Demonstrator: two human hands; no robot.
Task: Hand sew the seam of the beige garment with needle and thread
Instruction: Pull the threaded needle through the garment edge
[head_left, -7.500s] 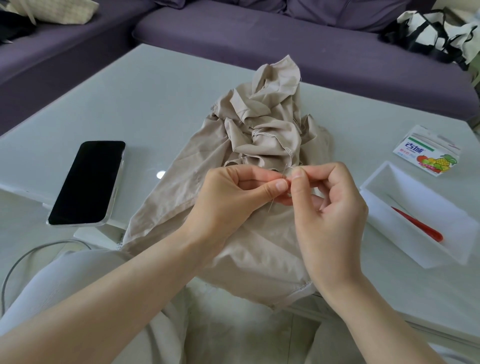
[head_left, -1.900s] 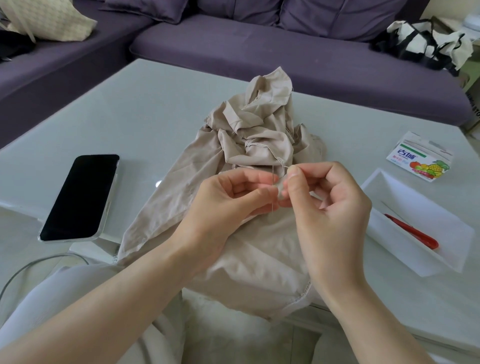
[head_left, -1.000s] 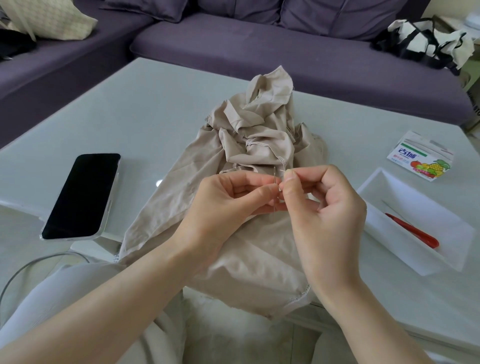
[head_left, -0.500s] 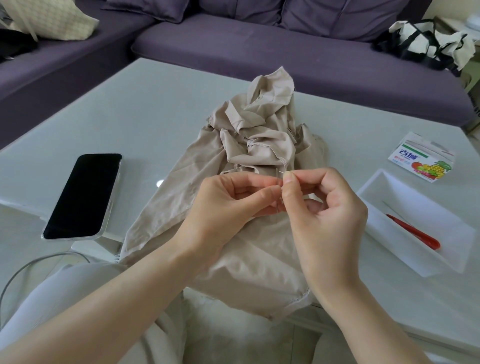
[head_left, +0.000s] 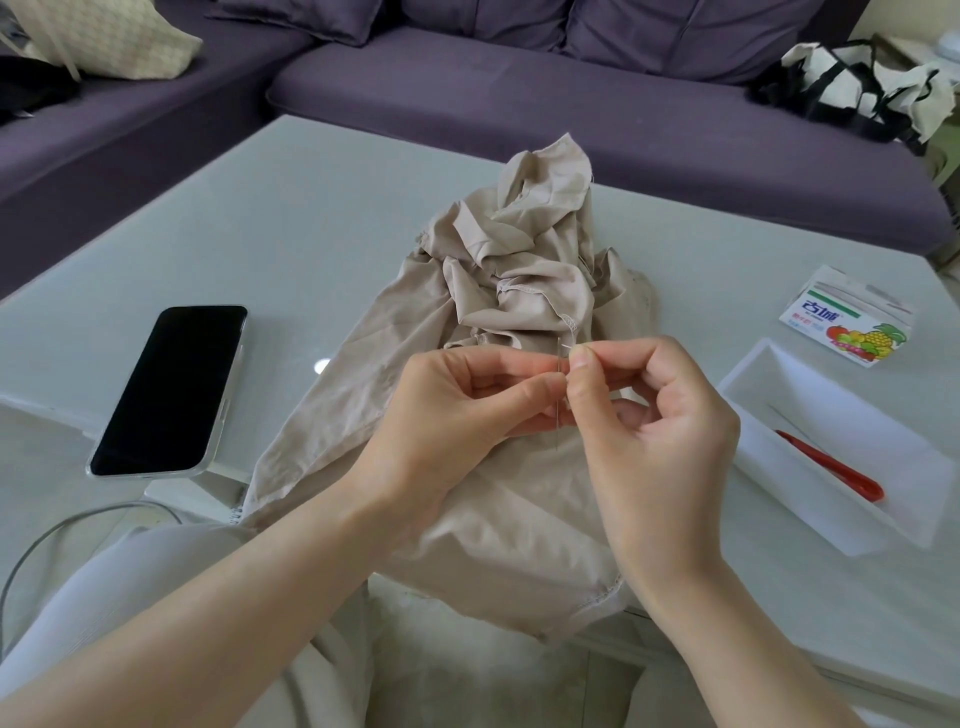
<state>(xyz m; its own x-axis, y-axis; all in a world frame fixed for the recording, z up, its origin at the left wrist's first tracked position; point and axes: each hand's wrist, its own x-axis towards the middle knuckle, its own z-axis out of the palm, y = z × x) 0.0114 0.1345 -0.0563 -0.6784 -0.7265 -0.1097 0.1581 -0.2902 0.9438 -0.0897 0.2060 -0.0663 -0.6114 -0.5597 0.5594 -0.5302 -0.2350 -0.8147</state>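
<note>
Little has shifted: above the garment (head_left: 519, 291), my left hand (head_left: 457, 415) pinches the stiff, slippery needle (head_left: 557, 434) mid-shaft; my right hand (head_left: 660, 431) pinches limp thread (head_left: 567, 344).

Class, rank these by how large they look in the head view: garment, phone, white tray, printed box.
1. garment
2. white tray
3. phone, close to the tray, so that pair is unsure
4. printed box

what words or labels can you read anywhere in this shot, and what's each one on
"古城": large blue characters on the small carton printed with fruit.
Small print under those characters: too blurred to read.
Phone: screen dark, no text.
</note>
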